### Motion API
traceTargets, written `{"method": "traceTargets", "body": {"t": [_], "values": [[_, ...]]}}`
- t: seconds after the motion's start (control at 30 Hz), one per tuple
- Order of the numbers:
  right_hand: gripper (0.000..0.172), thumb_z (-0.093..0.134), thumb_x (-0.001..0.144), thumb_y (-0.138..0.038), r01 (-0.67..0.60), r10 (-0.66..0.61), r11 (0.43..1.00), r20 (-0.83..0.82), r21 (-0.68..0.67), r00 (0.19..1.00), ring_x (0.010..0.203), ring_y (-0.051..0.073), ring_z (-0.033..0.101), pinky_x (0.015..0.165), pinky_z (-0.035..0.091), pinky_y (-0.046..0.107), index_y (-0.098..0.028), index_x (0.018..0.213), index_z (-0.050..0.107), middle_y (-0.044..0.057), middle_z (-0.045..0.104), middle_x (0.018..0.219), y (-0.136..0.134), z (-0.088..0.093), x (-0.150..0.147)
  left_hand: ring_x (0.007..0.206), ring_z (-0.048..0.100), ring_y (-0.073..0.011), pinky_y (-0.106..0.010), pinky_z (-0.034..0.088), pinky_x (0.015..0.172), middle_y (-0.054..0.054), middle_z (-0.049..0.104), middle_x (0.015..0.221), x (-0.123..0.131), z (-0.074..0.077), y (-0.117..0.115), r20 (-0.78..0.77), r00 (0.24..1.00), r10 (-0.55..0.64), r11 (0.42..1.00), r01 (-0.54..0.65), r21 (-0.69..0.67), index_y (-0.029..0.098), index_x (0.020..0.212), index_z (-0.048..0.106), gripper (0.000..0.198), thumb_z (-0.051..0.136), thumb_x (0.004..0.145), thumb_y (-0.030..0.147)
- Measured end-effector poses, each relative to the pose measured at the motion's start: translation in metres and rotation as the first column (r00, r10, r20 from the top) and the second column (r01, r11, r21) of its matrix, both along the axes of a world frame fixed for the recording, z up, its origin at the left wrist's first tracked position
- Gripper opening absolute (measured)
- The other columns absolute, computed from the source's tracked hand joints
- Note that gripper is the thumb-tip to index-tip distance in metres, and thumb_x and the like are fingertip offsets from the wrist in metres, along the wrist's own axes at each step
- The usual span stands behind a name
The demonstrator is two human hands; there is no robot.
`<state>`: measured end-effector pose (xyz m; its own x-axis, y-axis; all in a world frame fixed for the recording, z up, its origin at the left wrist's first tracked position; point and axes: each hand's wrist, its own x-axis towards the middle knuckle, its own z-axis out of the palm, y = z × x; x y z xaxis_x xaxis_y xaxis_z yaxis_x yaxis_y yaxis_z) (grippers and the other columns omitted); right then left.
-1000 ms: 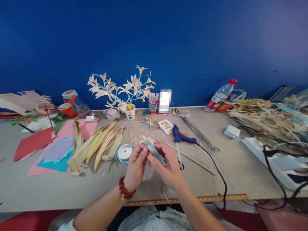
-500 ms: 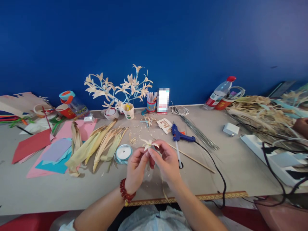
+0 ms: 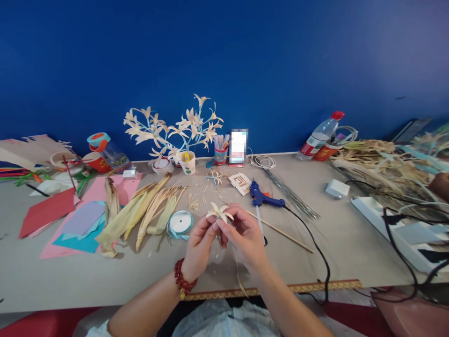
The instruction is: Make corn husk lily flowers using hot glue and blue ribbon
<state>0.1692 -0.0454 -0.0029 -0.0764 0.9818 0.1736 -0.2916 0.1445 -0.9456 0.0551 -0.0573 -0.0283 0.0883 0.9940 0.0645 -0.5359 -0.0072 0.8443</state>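
Both my hands meet above the table's front middle. My left hand [image 3: 199,245], with a red bead bracelet on the wrist, pinches the base of a small cream husk flower [image 3: 220,211]. My right hand [image 3: 245,236] is closed on the same flower's stem just below the petals. A thin pale strip hangs down from my hands towards the table edge. A roll of light blue ribbon [image 3: 180,223] lies just left of my left hand. Dried corn husks [image 3: 147,210] lie further left.
A blue glue gun [image 3: 262,198] with a black cord, a wooden stick [image 3: 280,230] and wire stems lie to the right. A husk-flower branch in a cup [image 3: 187,162] stands at the back. Coloured paper [image 3: 80,220] lies left, a husk pile [image 3: 382,164] right. Another person's hand [image 3: 442,181] shows at the right edge.
The grey ribbon strip seen between my hands a second ago is gone from view. The husk flower now stands above my fingertips, and both hands have closed tighter round its base.
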Motion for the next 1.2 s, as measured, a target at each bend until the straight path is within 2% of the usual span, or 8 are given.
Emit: {"method": "traceTargets", "body": {"t": [0.2, 0.37, 0.57, 0.83, 1.03, 1.2], "values": [[0.014, 0.069, 0.085, -0.03, 0.002, -0.003, 1.0, 0.011, 0.028, 1.0, 0.055, 0.008, 0.053, 0.044, 0.047, 0.023, -0.019, 0.078, 0.062, -0.001, 0.052, 0.086, -0.0012, 0.0004, 0.001, 0.056, 0.057, -0.0108, -0.024, 0.05, 0.053, 0.001, 0.067, 0.074, -0.0008, 0.0022, 0.0032, 0.028, 0.997, 0.074, 0.997, -0.074, -0.018, 0.019, 0.088, 0.068, 0.019, 0.069, 0.084, 0.037], [0.014, 0.071, 0.084, -0.027, -0.041, 0.042, 0.999, -0.039, 0.02, 0.998, 0.051, 0.007, 0.056, 0.048, 0.049, 0.024, -0.02, 0.08, 0.061, -0.002, 0.053, 0.083, -0.0004, -0.0007, 0.0005, 0.052, 0.057, -0.0081, -0.019, 0.047, 0.048, 0.002, 0.066, 0.073, -0.0005, 0.0037, 0.0056, 0.106, 0.993, 0.05, 0.998, -0.046, -0.044, 0.019, 0.087, 0.066, 0.014, 0.07, 0.084, 0.032], [0.015, 0.071, 0.085, -0.027, -0.086, 0.084, 0.996, -0.147, -0.006, 0.986, 0.048, 0.008, 0.054, 0.045, 0.048, 0.023, -0.02, 0.081, 0.058, -0.005, 0.055, 0.068, 0.0, 0.0006, -0.0017, 0.049, 0.056, -0.008, -0.017, 0.044, 0.043, 0.003, 0.064, 0.066, 0.0012, 0.008, 0.0061, 0.154, 0.988, 0.029, 0.997, -0.017, -0.08, 0.018, 0.086, 0.064, 0.017, 0.074, 0.081, 0.031], [0.015, 0.07, 0.085, -0.03, -0.074, 0.071, 0.997, -0.13, -0.017, 0.989, 0.047, 0.009, 0.052, 0.045, 0.048, 0.024, -0.021, 0.085, 0.058, -0.005, 0.055, 0.066, -0.0021, 0.0048, -0.0011, 0.05, 0.058, -0.0088, -0.018, 0.046, 0.045, 0.002, 0.066, 0.068, 0.0006, 0.0074, 0.0044, 0.113, 0.993, 0.02, 0.999, -0.014, -0.049, 0.018, 0.088, 0.062, 0.016, 0.07, 0.084, 0.031], [0.015, 0.068, 0.087, -0.029, -0.02, 0.02, 1.0, -0.053, 0.002, 0.998, 0.044, 0.007, 0.05, 0.044, 0.046, 0.023, -0.021, 0.082, 0.057, -0.004, 0.055, 0.068, -0.0029, 0.0037, -0.0034, 0.049, 0.056, -0.0093, -0.02, 0.047, 0.044, 0.002, 0.064, 0.065, -0.0011, 0.0072, 0.0025, 0.055, 0.997, 0.049, 0.998, -0.047, -0.043, 0.018, 0.087, 0.061, 0.02, 0.071, 0.082, 0.034], [0.016, 0.067, 0.088, -0.029, 0.004, -0.005, 1.0, 0.014, 0.024, 1.0, 0.046, 0.007, 0.051, 0.046, 0.045, 0.024, -0.02, 0.079, 0.057, -0.003, 0.055, 0.075, -0.0043, 0.0066, -0.0046, 0.049, 0.056, -0.0084, -0.02, 0.048, 0.046, 0.003, 0.063, 0.067, -0.0013, 0.008, 0.0034, 0.082, 0.993, 0.082, 0.996, -0.08, -0.027, 0.018, 0.085, 0.061, 0.02, 0.072, 0.082, 0.035]]}}
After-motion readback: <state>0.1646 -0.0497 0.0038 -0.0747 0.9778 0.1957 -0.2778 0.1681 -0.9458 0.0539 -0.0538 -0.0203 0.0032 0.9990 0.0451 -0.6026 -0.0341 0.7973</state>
